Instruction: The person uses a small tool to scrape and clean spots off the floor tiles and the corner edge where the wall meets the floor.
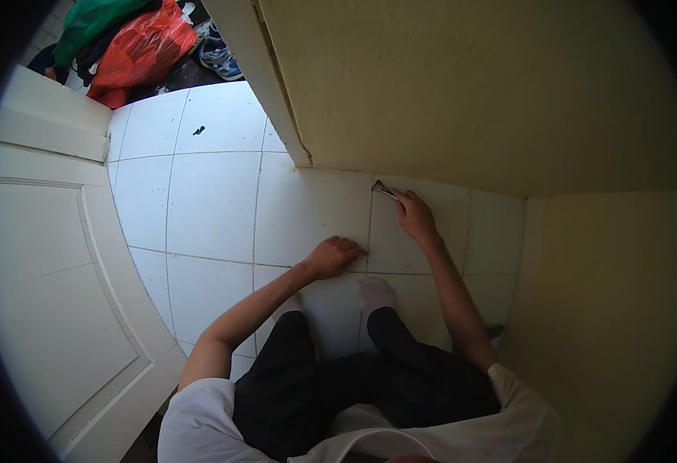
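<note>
My right hand (416,216) is closed around what looks like a small flat paintbrush (385,190) with a dark tip and a shiny metal band. The brush tip is over the white tiled floor (308,204), beside a grout line and close to the foot of the yellowish wall (470,92). To the left and nearer to me, my left hand (335,257) is low over the tiles, holding nothing, its fingers partly bent and reaching toward the same grout line. Whether its fingertips press on the floor is hard to see.
A white panelled door (45,255) stands along the left. Beyond the doorway lie a red plastic bag (145,54), green cloth (95,27) and a blue-white shoe (219,59). A small dark scrap (199,130) is on the tiles. Another wall (609,309) closes the right side.
</note>
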Motion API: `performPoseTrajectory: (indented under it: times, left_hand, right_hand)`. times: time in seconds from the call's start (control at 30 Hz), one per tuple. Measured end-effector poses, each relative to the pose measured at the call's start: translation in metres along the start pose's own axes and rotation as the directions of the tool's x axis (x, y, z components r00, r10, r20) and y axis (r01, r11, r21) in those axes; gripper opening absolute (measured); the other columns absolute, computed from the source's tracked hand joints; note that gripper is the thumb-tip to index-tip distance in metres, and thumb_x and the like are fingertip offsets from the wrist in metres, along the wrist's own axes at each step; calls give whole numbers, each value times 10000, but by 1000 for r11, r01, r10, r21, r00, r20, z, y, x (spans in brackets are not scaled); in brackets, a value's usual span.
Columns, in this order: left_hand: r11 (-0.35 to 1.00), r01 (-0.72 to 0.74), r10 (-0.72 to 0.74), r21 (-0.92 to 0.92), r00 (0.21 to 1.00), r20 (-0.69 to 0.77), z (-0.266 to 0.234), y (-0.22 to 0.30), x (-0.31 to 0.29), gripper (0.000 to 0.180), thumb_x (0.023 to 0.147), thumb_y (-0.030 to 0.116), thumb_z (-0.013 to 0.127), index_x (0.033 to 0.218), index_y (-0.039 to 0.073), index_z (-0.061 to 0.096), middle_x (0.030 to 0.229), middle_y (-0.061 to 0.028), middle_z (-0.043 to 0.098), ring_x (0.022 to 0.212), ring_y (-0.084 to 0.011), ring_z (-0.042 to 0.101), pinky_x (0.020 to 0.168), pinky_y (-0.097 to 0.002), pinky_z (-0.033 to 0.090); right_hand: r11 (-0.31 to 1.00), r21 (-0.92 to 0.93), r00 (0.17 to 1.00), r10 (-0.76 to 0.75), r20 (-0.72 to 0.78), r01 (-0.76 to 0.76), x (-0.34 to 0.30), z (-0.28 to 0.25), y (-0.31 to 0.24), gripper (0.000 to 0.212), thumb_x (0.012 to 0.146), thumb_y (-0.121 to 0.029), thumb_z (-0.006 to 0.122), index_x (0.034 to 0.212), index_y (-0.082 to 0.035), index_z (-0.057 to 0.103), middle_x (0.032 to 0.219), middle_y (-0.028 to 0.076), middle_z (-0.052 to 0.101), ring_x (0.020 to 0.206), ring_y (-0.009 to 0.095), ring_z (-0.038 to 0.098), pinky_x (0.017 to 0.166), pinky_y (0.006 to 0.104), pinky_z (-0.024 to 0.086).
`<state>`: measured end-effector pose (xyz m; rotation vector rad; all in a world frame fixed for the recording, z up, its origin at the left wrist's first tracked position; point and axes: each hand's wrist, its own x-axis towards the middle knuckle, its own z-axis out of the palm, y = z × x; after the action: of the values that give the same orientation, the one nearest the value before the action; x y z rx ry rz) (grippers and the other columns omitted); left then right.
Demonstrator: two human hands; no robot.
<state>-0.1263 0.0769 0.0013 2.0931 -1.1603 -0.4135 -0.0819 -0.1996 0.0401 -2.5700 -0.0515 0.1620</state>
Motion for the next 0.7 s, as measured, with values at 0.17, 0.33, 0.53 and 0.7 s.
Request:
performPoseTrajectory:
  times: [0.17,0.33,0.53,0.7]
  left_hand:
    - [998,-56,58,43,997,-52,12,-1,-11,459,829,130,673,1287,124,646,1145,-84,658,1093,-256,626,981,-411,472]
    - [994,-96,99,53,993,-66,18,-1,3,465,823,148,682,1286,119,649,1115,-81,654,1071,-252,624,965,-403,475]
    - [997,-59,62,56,996,-64,16,-7,-14,494,794,164,683,1285,117,648,1121,-93,661,1068,-268,635,971,-429,482]
    - [995,-95,96,28,994,-59,16,-4,16,427,774,156,662,1197,104,653,1052,-100,669,978,-303,666,879,-444,527]
  right_hand:
    - [999,1,999,-50,7,50,22,6,-3,321,1000,-139,594,1304,-82,677,954,189,686,875,392,680,776,475,539]
    - [998,38,996,-60,69,58,46,28,-6,323,999,-191,594,1292,-82,675,1002,221,719,937,392,702,819,510,558]
    - [990,-129,991,-42,128,58,42,7,-67,264,988,-217,615,1180,-53,691,879,211,726,857,402,718,779,520,571]
    - [993,-91,995,-63,75,69,55,33,-57,237,990,-208,610,1127,-36,698,812,231,713,790,415,714,733,520,576]
